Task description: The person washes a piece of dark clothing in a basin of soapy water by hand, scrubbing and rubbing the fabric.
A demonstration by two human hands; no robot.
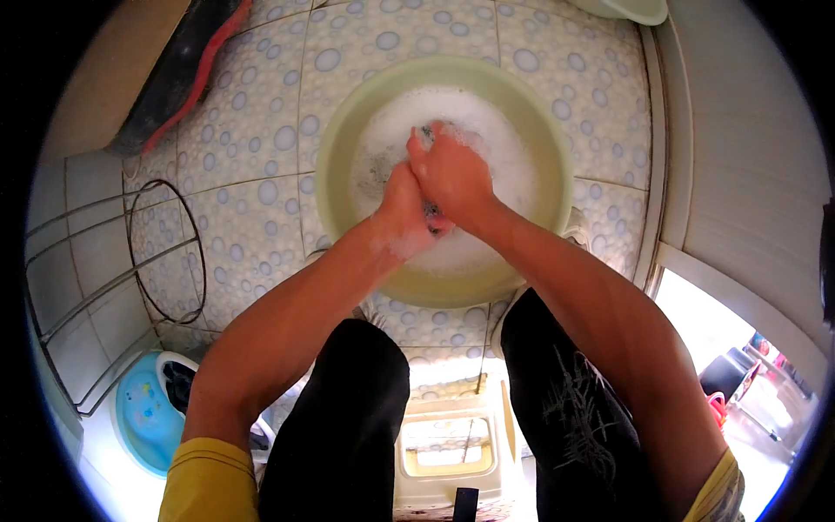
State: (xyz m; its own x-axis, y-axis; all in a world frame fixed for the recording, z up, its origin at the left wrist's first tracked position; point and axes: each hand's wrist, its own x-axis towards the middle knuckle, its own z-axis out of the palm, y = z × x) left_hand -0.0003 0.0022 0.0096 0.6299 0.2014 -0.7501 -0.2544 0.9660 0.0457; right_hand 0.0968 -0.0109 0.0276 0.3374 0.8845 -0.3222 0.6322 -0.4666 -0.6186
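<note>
A round pale green basin (337, 165) stands on the tiled floor, with white suds (461, 104) inside. Over the suds my two hands press together. My left hand (407, 204) is closed around a dark, wet, patterned cloth (431, 210), bits of which show between the palms and by the fingertips. My right hand (452, 170) lies across it, its fingers bent onto the same cloth. Foam hides part of the fingers and most of the cloth.
A wire rack (96, 300) stands at the left, near a blue basin (148, 413). A cream plastic stool (448, 483) is between my black-trousered knees. At the right are a pale door (739, 157) and its frame. A brown box-like object (117, 70) is at the upper left.
</note>
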